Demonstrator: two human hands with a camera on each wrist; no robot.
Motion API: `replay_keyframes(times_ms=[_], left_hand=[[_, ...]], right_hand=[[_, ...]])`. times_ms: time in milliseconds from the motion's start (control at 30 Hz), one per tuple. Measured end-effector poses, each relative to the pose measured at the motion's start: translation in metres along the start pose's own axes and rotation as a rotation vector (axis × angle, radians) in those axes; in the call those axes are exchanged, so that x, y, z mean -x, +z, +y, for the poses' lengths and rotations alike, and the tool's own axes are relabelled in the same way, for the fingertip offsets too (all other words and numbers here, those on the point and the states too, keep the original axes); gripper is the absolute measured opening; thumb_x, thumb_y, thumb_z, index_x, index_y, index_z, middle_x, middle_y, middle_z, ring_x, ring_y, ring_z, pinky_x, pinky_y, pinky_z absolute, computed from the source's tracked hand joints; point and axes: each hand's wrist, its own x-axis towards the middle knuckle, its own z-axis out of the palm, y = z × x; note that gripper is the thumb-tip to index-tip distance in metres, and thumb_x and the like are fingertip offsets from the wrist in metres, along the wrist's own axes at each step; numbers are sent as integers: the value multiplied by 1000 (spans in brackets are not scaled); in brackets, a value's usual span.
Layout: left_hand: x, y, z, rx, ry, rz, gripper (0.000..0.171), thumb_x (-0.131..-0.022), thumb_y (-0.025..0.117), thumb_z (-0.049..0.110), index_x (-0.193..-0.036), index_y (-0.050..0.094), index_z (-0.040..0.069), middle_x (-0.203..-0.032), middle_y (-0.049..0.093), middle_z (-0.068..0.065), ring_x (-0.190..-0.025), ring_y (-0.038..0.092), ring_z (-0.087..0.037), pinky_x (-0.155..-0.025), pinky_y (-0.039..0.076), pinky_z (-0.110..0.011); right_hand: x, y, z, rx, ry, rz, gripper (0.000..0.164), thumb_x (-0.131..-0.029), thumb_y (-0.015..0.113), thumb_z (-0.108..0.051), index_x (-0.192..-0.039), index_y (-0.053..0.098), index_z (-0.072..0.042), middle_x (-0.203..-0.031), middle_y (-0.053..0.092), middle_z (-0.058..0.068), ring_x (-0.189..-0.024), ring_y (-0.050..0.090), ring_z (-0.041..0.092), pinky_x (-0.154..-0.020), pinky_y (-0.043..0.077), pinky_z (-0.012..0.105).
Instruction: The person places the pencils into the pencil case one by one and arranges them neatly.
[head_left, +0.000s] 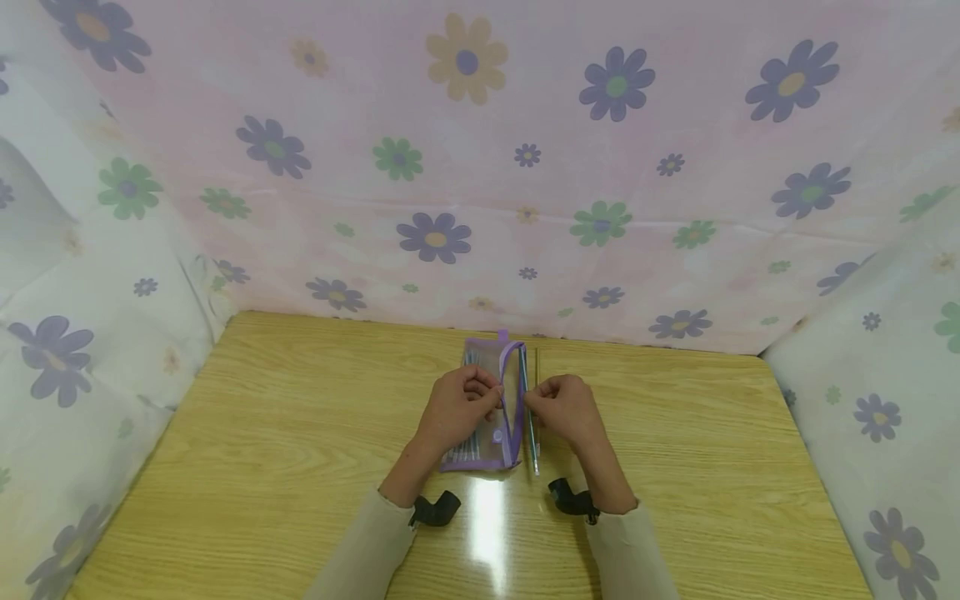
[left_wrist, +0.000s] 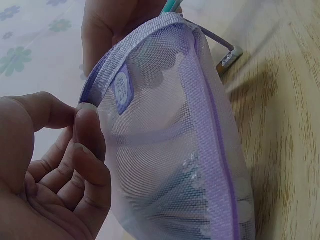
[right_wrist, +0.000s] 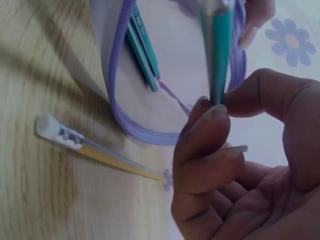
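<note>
A see-through mesh pencil pouch (head_left: 487, 358) with purple trim lies in front of me, its zipper side gaping to the right. My left hand (head_left: 453, 407) pinches the zipper edge between thumb and forefinger, holding the mouth apart. Several teal pencils (right_wrist: 144, 50) show inside through the opening. My right hand (head_left: 567, 408) pinches a teal pencil (right_wrist: 218, 60) with a metal band near its end, at the pouch's mouth. A yellow pencil (right_wrist: 117, 160) with a white eraser lies on the table just right of the pouch, partly behind my right hand in the head view.
The wood-grain table (head_left: 300, 417) has flower-print cloth (head_left: 525, 192) standing along its back and both sides. Black wrist cameras (head_left: 438, 508) sit on both wrists near the pouch's front edge. A bright light reflection (head_left: 487, 525) falls on the table between the forearms.
</note>
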Motion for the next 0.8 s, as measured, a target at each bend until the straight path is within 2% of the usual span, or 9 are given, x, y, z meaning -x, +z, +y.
replay_keyframes(times_ms=[233, 500, 800], left_hand=[[1, 0, 2, 12, 8, -4, 4, -101, 70, 8, -101, 70, 4, -84, 74, -6, -66, 70, -20, -65, 63, -38], [0, 1, 0, 13, 12, -9, 4, -101, 70, 9, -100, 70, 5, -83, 75, -5, -67, 71, -27, -66, 63, -44], [0, 0, -2, 7, 21, -18, 5, -101, 70, 9, -99, 70, 5, -83, 76, -8, -65, 70, -25, -62, 62, -37]], right_hand=[[-3, 7, 3, -89, 11, 21, 11, -86, 67, -9, -80, 75, -3, -67, 69, 13, -57, 63, 23, -48, 44, 26], [-5, 16, 3, -263, 58, 36, 11, -89, 65, -3, -86, 73, 3, -62, 65, 9, -51, 60, 17, -49, 52, 29], [-5, 18, -1, -332, 57, 24, 12, -91, 65, -2, -91, 72, 8, -63, 65, 7, -50, 59, 14, -47, 51, 26]])
